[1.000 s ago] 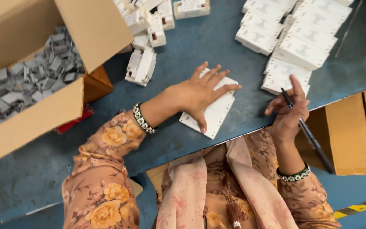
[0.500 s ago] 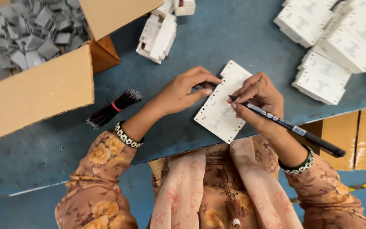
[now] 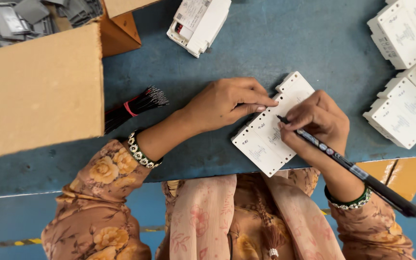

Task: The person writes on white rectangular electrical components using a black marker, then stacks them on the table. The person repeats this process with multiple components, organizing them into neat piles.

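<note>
A row of white box-shaped modules [image 3: 268, 135] lies at an angle on the blue table [image 3: 266, 43], near its front edge. My left hand [image 3: 227, 101] rests flat on the upper part of the row and pins it down with the fingers. My right hand [image 3: 316, 123] grips a black pen [image 3: 350, 168], whose tip touches the top face of the middle module. Small handwritten marks show on the modules' faces.
A large cardboard box [image 3: 39, 86] with grey parts [image 3: 20, 14] stands at the left. A tied bundle of black wires [image 3: 133, 107] lies beside it. More white modules are stacked at the right [image 3: 405, 67], and one lies at the top centre [image 3: 199, 23].
My right hand brought the pen over from the right and set its tip on the modules. My left hand slid to the row's upper part. The view moved closer.
</note>
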